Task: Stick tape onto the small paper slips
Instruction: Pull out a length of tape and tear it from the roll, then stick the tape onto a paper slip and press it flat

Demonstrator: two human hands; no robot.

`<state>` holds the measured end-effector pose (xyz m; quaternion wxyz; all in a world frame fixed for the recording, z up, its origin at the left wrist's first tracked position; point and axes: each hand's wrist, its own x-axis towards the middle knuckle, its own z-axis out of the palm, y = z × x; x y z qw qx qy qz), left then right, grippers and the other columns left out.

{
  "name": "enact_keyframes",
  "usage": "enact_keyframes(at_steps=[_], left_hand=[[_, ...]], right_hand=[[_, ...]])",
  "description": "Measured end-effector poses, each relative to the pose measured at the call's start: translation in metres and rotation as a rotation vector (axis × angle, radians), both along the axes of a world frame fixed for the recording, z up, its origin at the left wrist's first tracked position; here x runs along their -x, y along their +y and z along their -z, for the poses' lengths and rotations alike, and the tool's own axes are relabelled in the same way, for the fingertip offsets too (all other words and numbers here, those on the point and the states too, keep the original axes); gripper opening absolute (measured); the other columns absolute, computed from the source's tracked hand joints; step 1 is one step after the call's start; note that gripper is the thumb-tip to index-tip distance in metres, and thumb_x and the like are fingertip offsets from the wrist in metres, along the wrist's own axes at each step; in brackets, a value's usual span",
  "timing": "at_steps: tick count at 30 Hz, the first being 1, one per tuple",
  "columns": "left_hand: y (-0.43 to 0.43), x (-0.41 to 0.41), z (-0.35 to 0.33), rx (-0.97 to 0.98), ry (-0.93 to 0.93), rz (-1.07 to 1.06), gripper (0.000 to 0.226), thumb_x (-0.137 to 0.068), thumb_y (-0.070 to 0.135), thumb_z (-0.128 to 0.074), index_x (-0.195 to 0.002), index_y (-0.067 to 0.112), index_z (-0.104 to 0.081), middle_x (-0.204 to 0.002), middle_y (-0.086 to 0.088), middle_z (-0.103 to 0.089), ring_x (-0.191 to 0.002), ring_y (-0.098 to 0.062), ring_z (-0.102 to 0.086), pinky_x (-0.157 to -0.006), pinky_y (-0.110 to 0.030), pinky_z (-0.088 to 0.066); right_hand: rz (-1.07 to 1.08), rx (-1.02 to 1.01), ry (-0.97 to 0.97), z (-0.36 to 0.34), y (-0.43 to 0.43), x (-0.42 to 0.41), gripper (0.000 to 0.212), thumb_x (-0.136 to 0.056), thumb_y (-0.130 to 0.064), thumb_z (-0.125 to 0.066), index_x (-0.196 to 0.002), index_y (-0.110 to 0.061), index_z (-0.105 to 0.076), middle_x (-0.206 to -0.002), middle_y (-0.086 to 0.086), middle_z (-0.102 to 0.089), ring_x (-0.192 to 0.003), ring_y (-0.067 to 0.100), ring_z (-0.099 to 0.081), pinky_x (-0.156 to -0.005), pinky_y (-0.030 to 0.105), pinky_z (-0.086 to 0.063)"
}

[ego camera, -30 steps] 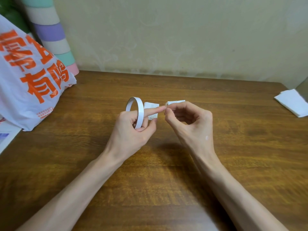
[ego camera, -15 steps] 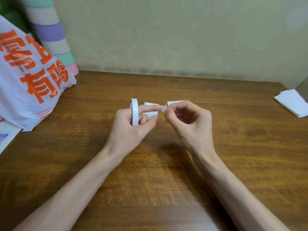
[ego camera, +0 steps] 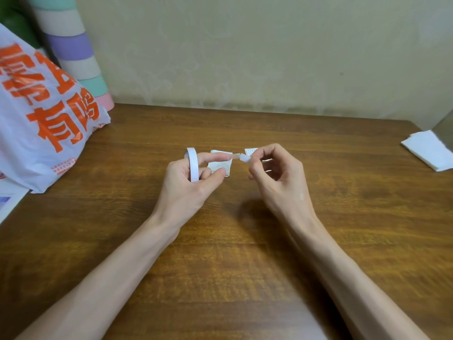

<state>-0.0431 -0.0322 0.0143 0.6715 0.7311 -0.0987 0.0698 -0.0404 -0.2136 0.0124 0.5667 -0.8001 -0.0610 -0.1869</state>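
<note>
**Head view**

1. The left hand [ego camera: 183, 185] grips the tape roll [ego camera: 192, 165]. The ring stands on edge, with the thumb and the curled lower fingers closed around its band. The index finger [ego camera: 215, 157] is stretched out straight to the right, along the drawn-out tape.
2. The right hand [ego camera: 279, 177] pinches the tape end [ego camera: 241, 157] between thumb and index fingertip. Its other fingers are loosely curled and hold nothing. A short length of tape runs between the two hands, above the table [ego camera: 245, 266].
3. Two printed paper slips lie flat on the table beyond the hands. The first slip [ego camera: 220, 165] is just behind the left fingertips and partly covered by them. The second slip [ego camera: 250, 151] is behind the right fingertips and mostly hidden. Whether either slip already carries tape cannot be told.
4. Also on the table are a plastic bag [ego camera: 44, 114] with orange lettering at the left and folded white sheets [ego camera: 426, 149] at the far right. A striped tube [ego camera: 73, 45] stands at the wall behind the bag.

**Handling notes (judgement)**

- The tape is probably thin, light and limp. A free length is likely to curl and stick to itself or to the skin, so hold it only at the very end and keep it taut against the roll.
- The slips look very light and will probably slide or lift once the adhesive touches them. Pin one edge with a fingertip, lay the tape down from that edge and press outward.
- The slips look flimsy, so lifting misplaced tape could tear or crease them.
</note>
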Motion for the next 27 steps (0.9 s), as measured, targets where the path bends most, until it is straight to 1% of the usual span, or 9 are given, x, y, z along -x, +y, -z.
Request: enact_keyframes(at_steps=[3,5,7,9,11,15,19,25,27], left_hand=[[0.001,-0.002,0.002,0.004,0.023,-0.021,0.022,-0.097,0.005,-0.070,-0.108,0.022,-0.080,-0.054,0.002,-0.024,-0.049,-0.011,-0.021,-0.050,-0.013,-0.029],[0.002,-0.003,0.003,-0.003,0.031,-0.023,0.022,-0.097,0.005,-0.070,-0.108,0.022,-0.079,-0.055,0.001,-0.025,-0.050,-0.011,-0.021,-0.050,-0.013,-0.030],[0.002,-0.004,0.004,-0.010,0.035,-0.024,0.022,-0.097,0.006,-0.070,-0.108,0.023,-0.079,-0.054,0.002,-0.025,-0.050,-0.010,-0.022,-0.050,-0.013,-0.030],[0.001,-0.004,0.005,-0.020,0.036,-0.029,0.022,-0.097,0.007,-0.070,-0.108,0.023,-0.079,-0.053,0.003,-0.027,-0.050,-0.010,-0.022,-0.051,-0.012,-0.031],[0.001,-0.005,0.006,-0.031,0.037,-0.037,0.022,-0.097,0.007,-0.070,-0.108,0.024,-0.079,-0.053,0.003,-0.027,-0.050,-0.009,-0.023,-0.052,-0.012,-0.032],[0.002,-0.006,0.007,-0.041,0.035,-0.050,0.022,-0.097,0.007,-0.070,-0.107,0.024,-0.079,-0.052,0.005,-0.027,-0.049,-0.008,-0.023,-0.052,-0.013,-0.031],[0.002,-0.006,0.008,-0.044,0.033,-0.057,0.022,-0.097,0.006,-0.070,-0.106,0.024,-0.080,-0.053,0.005,-0.027,-0.050,-0.009,-0.022,-0.053,-0.011,-0.033],[0.002,-0.007,0.008,-0.047,0.032,-0.057,0.022,-0.097,0.008,-0.070,-0.105,0.026,-0.080,-0.054,0.003,-0.027,-0.052,-0.012,-0.022,-0.055,-0.020,-0.030],[0.003,-0.007,0.008,-0.046,0.029,-0.059,0.022,-0.097,0.008,-0.070,-0.105,0.026,-0.080,-0.054,0.001,-0.027,-0.052,-0.013,-0.022,-0.054,-0.022,-0.029]], right_hand=[[0.026,0.067,-0.001,0.003,-0.008,-0.006,0.011,-0.098,-0.015,-0.066,-0.088,-0.018,-0.063,-0.089,-0.016,-0.069,-0.077,0.010,-0.068,-0.070,0.017,-0.048],[0.056,0.188,-0.019,0.003,-0.018,-0.009,0.012,-0.094,-0.015,-0.071,-0.085,-0.020,-0.066,-0.089,-0.013,-0.069,-0.075,0.006,-0.065,-0.069,0.014,-0.046],[0.107,0.364,-0.028,0.003,-0.031,-0.013,0.010,-0.087,-0.017,-0.078,-0.082,-0.022,-0.070,-0.086,-0.009,-0.066,-0.076,0.008,-0.065,-0.070,0.022,-0.050],[0.170,0.499,0.005,0.001,-0.045,-0.015,0.007,-0.082,-0.021,-0.081,-0.081,-0.024,-0.075,-0.084,-0.007,-0.065,-0.080,0.013,-0.065,-0.074,0.037,-0.054],[0.218,0.576,0.053,0.000,-0.056,-0.015,0.007,-0.080,-0.022,-0.081,-0.083,-0.025,-0.076,-0.085,-0.008,-0.064,-0.084,0.017,-0.065,-0.077,0.040,-0.055],[0.274,0.673,0.115,0.001,-0.066,-0.018,0.007,-0.085,-0.023,-0.080,-0.088,-0.027,-0.075,-0.088,-0.011,-0.063,-0.087,0.017,-0.063,-0.073,0.035,-0.049],[0.271,0.721,0.106,0.006,-0.067,-0.022,0.007,-0.089,-0.029,-0.079,-0.089,-0.030,-0.073,-0.089,-0.011,-0.064,-0.084,0.014,-0.062,-0.070,0.036,-0.052],[0.308,0.748,0.087,0.009,-0.068,-0.022,0.013,-0.089,-0.031,-0.080,-0.085,-0.030,-0.067,-0.088,-0.011,-0.063,-0.081,0.013,-0.059,-0.063,0.030,-0.039],[0.318,0.755,0.096,0.008,-0.069,-0.022,0.012,-0.090,-0.031,-0.080,-0.088,-0.028,-0.069,-0.091,-0.010,-0.063,-0.083,0.014,-0.060,-0.064,0.031,-0.042]])
